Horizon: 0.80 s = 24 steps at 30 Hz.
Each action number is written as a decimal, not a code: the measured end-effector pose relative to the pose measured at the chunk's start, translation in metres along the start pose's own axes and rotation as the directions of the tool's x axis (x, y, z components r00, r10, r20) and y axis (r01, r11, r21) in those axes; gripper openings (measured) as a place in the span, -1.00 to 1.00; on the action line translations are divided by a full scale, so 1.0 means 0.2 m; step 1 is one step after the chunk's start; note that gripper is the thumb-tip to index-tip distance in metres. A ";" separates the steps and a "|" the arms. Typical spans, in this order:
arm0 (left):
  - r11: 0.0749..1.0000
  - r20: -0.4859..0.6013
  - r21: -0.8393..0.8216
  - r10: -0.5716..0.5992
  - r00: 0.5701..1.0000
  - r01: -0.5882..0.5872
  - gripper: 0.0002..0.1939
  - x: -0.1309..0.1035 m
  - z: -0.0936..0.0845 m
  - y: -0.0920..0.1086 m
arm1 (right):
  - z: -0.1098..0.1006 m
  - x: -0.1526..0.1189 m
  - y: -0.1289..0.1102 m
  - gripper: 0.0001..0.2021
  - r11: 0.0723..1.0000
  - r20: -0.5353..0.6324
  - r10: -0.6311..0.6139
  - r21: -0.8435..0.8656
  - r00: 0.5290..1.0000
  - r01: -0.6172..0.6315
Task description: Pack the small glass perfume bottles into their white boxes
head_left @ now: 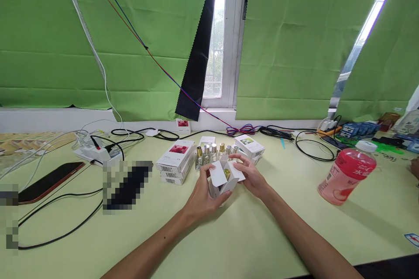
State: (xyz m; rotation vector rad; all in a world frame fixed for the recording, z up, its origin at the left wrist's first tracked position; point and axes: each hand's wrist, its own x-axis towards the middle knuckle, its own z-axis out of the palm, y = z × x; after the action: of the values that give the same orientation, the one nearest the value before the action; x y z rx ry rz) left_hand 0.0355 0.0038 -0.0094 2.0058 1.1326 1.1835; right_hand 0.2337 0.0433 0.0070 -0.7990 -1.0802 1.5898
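A small white carton with its flaps raised is between my hands. Inside its opening shows the gold cap of a bottle. My left hand wraps round the carton's left side and base, thumb along the near face. With my right hand I pinch a white flap on the right. Just behind the carton stand several small glass bottles with gold or silver caps. To their left is a stack of white boxes with a red fruit picture; another stack of white boxes sits behind on the right.
A pink-labelled drink bottle stands at the right. On the left lie a phone, a power strip and loose black cables. More cables are coiled along the back edge, below green curtains.
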 end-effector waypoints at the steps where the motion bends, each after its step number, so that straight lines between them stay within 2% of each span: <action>1: 1.000 -0.007 0.004 -0.003 1.000 0.003 -0.32 0.00 0.00 0.00 | 0.00 0.00 0.00 -0.46 1.000 0.004 -0.004 0.003 1.000 0.004; 6: 1.000 -0.035 -0.001 0.009 0.999 -0.009 -0.33 0.00 -0.01 0.00 | 0.01 -0.01 0.00 -0.49 0.999 0.082 -0.020 0.031 0.996 0.018; 13: 0.996 -0.103 -0.019 0.080 0.991 -0.083 -0.40 0.01 -0.03 0.02 | 0.01 -0.01 0.00 -0.53 0.999 0.170 -0.011 0.037 0.985 0.005; 24: 0.989 -0.147 -0.031 0.141 0.979 -0.147 -0.53 0.01 -0.04 0.03 | -0.02 0.01 0.04 -0.54 0.999 0.240 -0.026 0.038 0.970 0.018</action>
State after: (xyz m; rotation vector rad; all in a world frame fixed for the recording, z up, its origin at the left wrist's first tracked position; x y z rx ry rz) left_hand 0.0323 0.0031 0.0007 2.0262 1.0355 1.4336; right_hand 0.2329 0.0455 -0.0021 -0.5783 -1.2242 1.7136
